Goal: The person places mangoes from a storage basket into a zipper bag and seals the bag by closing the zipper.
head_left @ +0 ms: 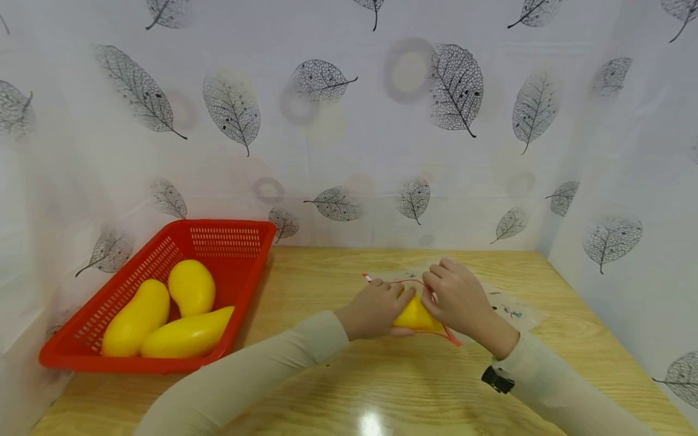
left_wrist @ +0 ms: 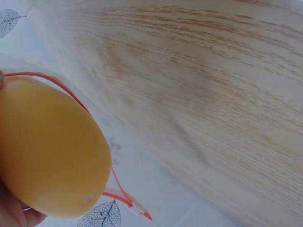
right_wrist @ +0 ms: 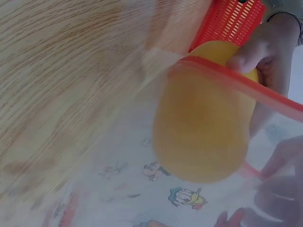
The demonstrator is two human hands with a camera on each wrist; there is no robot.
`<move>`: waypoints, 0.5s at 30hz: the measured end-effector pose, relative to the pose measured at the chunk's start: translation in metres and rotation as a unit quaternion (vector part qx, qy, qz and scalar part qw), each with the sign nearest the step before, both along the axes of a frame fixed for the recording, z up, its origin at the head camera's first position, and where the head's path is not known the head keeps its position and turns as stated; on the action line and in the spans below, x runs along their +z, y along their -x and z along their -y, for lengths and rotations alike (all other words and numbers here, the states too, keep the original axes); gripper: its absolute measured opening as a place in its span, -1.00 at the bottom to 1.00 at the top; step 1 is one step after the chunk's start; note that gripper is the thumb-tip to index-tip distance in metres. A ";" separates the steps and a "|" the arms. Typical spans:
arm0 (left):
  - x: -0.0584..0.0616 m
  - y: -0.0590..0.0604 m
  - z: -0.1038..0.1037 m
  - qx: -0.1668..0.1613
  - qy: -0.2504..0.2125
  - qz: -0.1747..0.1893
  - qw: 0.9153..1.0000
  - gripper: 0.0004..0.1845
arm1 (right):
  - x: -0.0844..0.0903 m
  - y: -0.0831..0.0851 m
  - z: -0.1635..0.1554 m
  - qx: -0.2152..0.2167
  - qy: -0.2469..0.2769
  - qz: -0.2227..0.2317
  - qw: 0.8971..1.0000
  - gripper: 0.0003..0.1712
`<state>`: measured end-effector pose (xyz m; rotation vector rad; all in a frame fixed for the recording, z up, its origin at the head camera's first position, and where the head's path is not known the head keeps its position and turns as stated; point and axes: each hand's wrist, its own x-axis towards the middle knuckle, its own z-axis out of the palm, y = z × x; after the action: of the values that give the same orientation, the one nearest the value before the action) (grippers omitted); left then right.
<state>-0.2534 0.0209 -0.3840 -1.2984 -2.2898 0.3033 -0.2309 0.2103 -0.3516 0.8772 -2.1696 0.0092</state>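
Observation:
My left hand (head_left: 375, 310) grips a yellow mango (head_left: 415, 318) by one end, with the thumb on its near side. The other end lies inside the mouth of a clear zip bag (head_left: 515, 307) with a red edge and printed cartoon figures. In the right wrist view the red edge (right_wrist: 213, 68) crosses over the mango, whose far part shows through the plastic. My right hand (head_left: 458, 301) pinches the bag's mouth with curled fingers. Seen from the left wrist, the mango (left_wrist: 52, 146) has the red edge looping around it.
A red slotted basket (head_left: 248, 297) stands at the left of the wooden table (head_left: 327, 387), with several yellow mangoes (head_left: 188, 333) in it. Behind and along the sides hangs a white sheet (head_left: 360, 145) with leaf prints. A black clip (head_left: 497, 379) is on the right sleeve.

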 end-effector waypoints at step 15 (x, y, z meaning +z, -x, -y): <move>-0.006 -0.002 -0.011 -0.044 0.058 -0.023 0.997 -0.03 | 0.002 -0.004 0.002 -0.004 0.014 0.006 1.000 -0.84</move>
<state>-0.2510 0.0316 -0.3902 -1.4304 -2.1981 0.4360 -0.2273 0.2084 -0.3493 0.8538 -2.1792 0.0411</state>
